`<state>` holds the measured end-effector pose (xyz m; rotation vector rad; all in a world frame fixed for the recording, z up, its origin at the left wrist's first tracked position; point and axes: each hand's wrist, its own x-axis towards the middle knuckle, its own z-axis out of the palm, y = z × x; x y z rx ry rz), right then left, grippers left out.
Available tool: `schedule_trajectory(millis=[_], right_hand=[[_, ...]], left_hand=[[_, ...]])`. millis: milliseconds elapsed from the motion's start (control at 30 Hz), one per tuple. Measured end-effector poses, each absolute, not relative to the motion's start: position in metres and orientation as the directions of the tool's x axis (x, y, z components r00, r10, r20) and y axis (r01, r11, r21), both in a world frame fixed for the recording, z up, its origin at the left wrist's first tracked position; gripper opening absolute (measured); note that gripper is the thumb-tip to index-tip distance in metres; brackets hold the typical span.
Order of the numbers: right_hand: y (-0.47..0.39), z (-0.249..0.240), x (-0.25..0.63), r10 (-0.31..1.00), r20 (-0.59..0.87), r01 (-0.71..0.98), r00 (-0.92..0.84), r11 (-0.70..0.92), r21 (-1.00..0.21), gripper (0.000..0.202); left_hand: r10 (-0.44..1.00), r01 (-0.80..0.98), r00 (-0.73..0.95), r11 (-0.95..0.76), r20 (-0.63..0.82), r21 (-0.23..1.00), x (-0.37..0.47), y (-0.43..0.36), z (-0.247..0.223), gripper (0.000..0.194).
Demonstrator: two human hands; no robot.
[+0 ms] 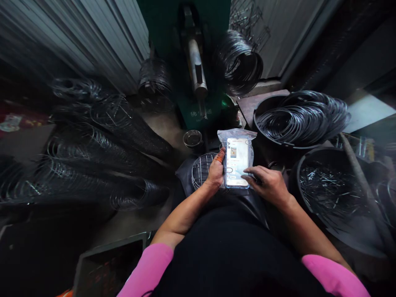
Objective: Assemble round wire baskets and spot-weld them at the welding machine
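Note:
In the middle of the head view, a lit smartphone (237,169) sits inside a clear plastic bag (236,133). My left hand (216,167) grips it along its left edge, with orange wrapping on a finger. My right hand (267,181) is at the lower right of the screen, its dark-tipped fingers reaching onto or just over the glass and holding nothing. A round wire rack (201,168) rests on my lap, partly behind my left hand and the bag. Small wire loops show around the phone's edges. The text on the screen is too small to read.
Ahead stands a green machine (198,113) with a metal arm (196,68). Wire rings overflow a dark tub (264,138) at right; another tub (298,173) holds short wire pieces. Stacked wire rings (102,144) fill the left. A crate (111,243) stands lower left.

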<state>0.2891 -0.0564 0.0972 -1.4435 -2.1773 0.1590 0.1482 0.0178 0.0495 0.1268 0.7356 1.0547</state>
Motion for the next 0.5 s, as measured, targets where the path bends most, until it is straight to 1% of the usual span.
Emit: schedule_trajectory(millis=[100, 167, 367, 500], right_hand=[[-0.065, 0.09, 0.29, 0.857, 0.348, 0.835, -0.381, 0.48, -0.269, 0.026], [-0.069, 0.085, 0.29, 0.847, 0.332, 0.838, -0.414, 0.498, -0.225, 0.028], [-0.072, 0.076, 0.289, 0.855, 0.297, 0.866, -0.426, 0.48, -0.142, 0.027], [-0.072, 0.076, 0.288, 0.851, 0.309, 0.874, -0.425, 0.475, -0.106, 0.03]], left_hand=[[0.836, -0.751, 0.279, 0.497, -0.473, 0.435, 0.149, 0.017, 0.049, 0.025], [0.842, -0.756, 0.268, 0.485, -0.469, 0.438, 0.149, 0.017, 0.049, 0.025], [0.851, -0.759, 0.244, 0.467, -0.466, 0.454, 0.149, 0.017, 0.049, 0.022], [0.847, -0.759, 0.239, 0.468, -0.474, 0.453, 0.15, 0.016, 0.049, 0.021]])
